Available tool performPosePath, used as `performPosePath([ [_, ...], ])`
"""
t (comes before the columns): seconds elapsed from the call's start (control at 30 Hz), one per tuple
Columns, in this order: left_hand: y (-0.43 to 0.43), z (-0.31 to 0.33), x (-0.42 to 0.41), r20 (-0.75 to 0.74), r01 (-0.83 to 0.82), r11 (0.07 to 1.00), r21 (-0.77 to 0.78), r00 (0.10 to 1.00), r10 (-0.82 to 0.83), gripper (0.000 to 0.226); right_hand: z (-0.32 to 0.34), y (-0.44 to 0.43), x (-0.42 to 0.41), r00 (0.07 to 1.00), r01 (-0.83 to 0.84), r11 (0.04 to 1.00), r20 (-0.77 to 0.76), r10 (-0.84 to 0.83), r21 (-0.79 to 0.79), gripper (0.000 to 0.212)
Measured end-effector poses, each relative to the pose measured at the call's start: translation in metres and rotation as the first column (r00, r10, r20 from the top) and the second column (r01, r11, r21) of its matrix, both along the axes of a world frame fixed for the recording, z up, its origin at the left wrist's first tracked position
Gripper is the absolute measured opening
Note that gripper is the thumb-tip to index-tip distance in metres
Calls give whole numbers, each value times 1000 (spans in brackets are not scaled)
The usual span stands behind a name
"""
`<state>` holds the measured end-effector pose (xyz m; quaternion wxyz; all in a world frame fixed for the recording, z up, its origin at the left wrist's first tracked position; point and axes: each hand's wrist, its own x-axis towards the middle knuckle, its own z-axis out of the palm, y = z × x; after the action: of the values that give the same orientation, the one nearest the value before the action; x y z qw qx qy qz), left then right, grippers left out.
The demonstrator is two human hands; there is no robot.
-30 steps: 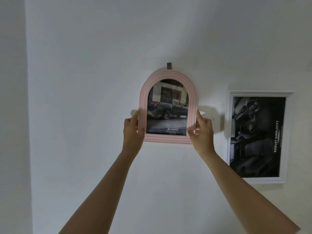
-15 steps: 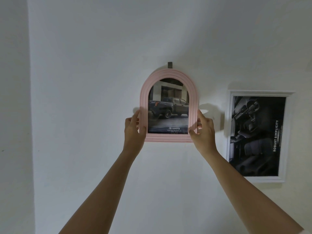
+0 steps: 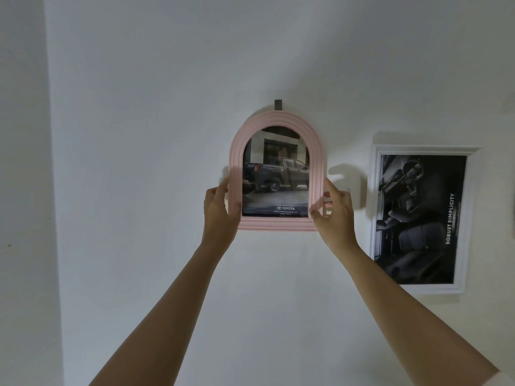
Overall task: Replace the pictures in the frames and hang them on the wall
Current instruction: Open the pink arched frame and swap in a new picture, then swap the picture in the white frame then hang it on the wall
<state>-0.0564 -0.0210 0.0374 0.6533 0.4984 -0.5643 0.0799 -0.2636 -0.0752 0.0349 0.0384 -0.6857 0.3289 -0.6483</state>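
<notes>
The pink arched frame (image 3: 235,162) is held upright against the white wall (image 3: 139,190), at the centre of the head view. It contains the truck picture (image 3: 276,176): a dark pickup parked in front of a building, with a TOYOTA caption along the lower margin. The apex of the arch sits directly below a small dark hook (image 3: 278,105) fixed to the wall. The top rim reaches the lower end of the hook, but whether the frame is engaged on it cannot be determined. The left hand (image 3: 220,215) grips the lower left side of the frame, with the thumb on the front rim and the fingers along the outer edge. The right hand (image 3: 334,218) grips the lower right side at about the same height. Its thumb presses on the front rim near the bottom corner, and its fingers are curled at the outer edge. The two hands are apart, one on each side of the frame, with both forearms raised from the bottom of the view. To the right of the pink arched frame, clear of it and set slightly lower, a white rectangular frame (image 3: 375,218) hangs on the same wall. It contains a dark cabin picture (image 3: 418,218) showing vehicle seats and a steering wheel, with the words ROBUST SIMPLICITY printed vertically near its right margin.
</notes>
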Motion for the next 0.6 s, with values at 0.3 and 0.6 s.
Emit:
performPosePath([
  [0.3,23,50,-61,142,-117,985,-126,981,135,42,39,14,-63,994,90,994,-61,-94,-62,44],
  [0.6,-6,91,-258,380,-13,979,-203,920,91,47,78,5,-263,908,319,935,-234,-349,-156,45],
])
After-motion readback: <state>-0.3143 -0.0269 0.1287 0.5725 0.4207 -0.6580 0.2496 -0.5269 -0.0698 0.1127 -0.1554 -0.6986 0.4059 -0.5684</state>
